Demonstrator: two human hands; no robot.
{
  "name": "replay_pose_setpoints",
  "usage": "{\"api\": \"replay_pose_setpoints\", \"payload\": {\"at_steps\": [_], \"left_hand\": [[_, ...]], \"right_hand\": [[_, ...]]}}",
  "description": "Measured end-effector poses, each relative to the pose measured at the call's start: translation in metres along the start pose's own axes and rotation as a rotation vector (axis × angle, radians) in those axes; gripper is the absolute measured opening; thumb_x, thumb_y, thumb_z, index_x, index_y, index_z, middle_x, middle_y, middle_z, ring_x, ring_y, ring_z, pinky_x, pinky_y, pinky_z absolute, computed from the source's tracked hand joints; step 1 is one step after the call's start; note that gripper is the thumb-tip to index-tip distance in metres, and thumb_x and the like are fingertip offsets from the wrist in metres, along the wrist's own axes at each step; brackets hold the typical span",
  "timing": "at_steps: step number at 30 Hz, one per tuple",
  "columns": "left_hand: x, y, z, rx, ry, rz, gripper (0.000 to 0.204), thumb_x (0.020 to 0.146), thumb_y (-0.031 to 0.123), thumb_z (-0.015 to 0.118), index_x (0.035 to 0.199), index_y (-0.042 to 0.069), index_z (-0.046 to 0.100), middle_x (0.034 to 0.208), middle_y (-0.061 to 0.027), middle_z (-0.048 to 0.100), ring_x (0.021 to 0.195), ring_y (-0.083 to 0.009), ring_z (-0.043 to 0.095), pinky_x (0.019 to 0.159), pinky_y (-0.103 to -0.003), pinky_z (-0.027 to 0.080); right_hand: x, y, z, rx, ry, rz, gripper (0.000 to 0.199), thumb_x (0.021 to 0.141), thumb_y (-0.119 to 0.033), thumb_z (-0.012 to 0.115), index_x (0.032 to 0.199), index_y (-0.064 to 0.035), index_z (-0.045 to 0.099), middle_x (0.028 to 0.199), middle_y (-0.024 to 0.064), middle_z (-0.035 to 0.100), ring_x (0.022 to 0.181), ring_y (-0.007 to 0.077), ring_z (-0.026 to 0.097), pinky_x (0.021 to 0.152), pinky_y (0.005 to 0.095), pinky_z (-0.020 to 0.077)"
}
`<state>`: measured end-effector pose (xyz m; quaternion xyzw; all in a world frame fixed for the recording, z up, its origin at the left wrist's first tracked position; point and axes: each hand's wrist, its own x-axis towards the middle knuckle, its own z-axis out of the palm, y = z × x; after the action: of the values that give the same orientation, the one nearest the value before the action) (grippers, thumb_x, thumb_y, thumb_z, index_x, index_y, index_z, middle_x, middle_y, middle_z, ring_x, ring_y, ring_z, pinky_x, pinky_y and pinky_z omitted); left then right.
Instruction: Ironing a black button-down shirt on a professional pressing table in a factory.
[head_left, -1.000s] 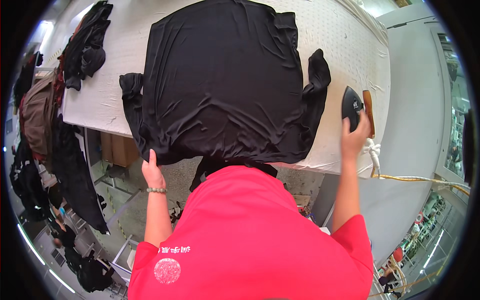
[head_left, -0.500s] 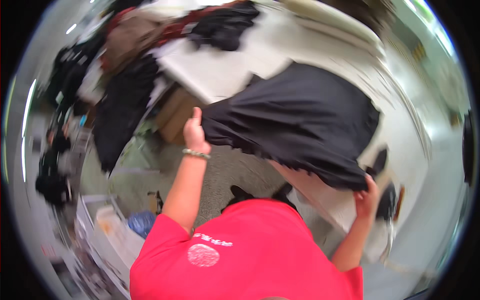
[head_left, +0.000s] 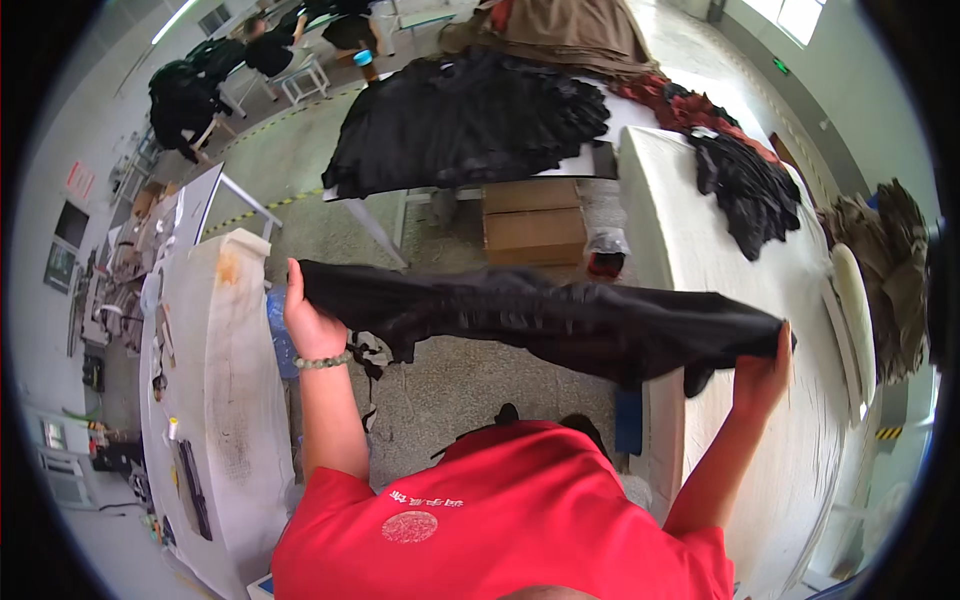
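A black garment (head_left: 560,318) hangs stretched out in the air before me, gathered into a long band with loose folds sagging below. My left hand (head_left: 316,322), with a beaded bracelet at the wrist, grips its left end. At the other end my right hand (head_left: 764,374) holds a corner, the fingers partly behind the cloth. Which kind of garment it is, I cannot tell. Beyond it a wide pile of black garments (head_left: 465,125) covers a table, and the held cloth is apart from that pile.
A white cloth-covered table (head_left: 745,440) runs along my right, with crumpled black cloth (head_left: 745,190) on its far end. On my left stands another covered table (head_left: 225,390). A cardboard box (head_left: 535,222) sits under the far table. People (head_left: 270,52) work at the far left.
My view has turned left, away from the white table. The black garment has come off that table with both hands still on it, and is now drawn into a narrow band.
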<state>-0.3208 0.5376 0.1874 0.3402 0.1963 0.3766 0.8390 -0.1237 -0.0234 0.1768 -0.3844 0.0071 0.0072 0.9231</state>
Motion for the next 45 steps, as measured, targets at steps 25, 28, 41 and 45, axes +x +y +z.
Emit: {"api": "replay_pose_setpoints", "payload": {"at_steps": [25, 28, 41, 45], "left_hand": [[0.342, 0.049, -0.003, 0.170, 0.423, 0.567, 0.021, 0.099, 0.029, 0.066, 0.088, 0.011, 0.068, 0.087, -0.0008, 0.072, 0.074, -0.0130, 0.066, 0.064, -0.030, 0.051], [0.411, 0.051, -0.008, 0.266, 0.434, 0.590, 0.022, 0.099, 0.029, 0.067, 0.092, 0.008, 0.069, 0.089, -0.0031, 0.072, 0.075, -0.0141, 0.067, 0.065, -0.030, 0.052], [0.840, -0.059, -0.010, 0.627, 0.407, 0.297, 0.040, 0.097, 0.032, 0.069, 0.088, -0.007, 0.064, 0.072, -0.0160, 0.068, 0.062, -0.0258, 0.069, 0.055, -0.036, 0.058], [0.934, -0.122, -0.021, 0.679, 0.417, 0.112, 0.045, 0.098, 0.032, 0.068, 0.100, -0.012, 0.060, 0.076, -0.0217, 0.069, 0.063, -0.0290, 0.072, 0.053, -0.035, 0.058]], "right_hand": [[0.425, 0.290, 0.258, -0.158, -0.101, 0.153, 0.013, 0.100, -0.017, 0.068, 0.096, -0.0051, 0.067, 0.093, 0.0057, 0.071, 0.083, 0.0162, 0.070, 0.078, 0.0325, 0.0552], [0.452, 0.315, 0.280, -0.216, -0.039, 0.155, 0.013, 0.099, -0.017, 0.070, 0.093, -0.0055, 0.067, 0.092, 0.0045, 0.071, 0.081, 0.0127, 0.068, 0.074, 0.0288, 0.0529], [0.694, 0.473, 0.368, -0.664, 0.206, 0.094, 0.021, 0.096, -0.025, 0.072, 0.100, -0.0036, 0.072, 0.092, 0.0040, 0.070, 0.081, 0.0158, 0.068, 0.066, 0.0317, 0.0566], [0.763, 0.544, 0.365, -0.710, 0.283, 0.161, 0.026, 0.097, -0.026, 0.070, 0.107, -0.0017, 0.071, 0.097, 0.0071, 0.070, 0.082, 0.0181, 0.069, 0.068, 0.0358, 0.0624]]}}
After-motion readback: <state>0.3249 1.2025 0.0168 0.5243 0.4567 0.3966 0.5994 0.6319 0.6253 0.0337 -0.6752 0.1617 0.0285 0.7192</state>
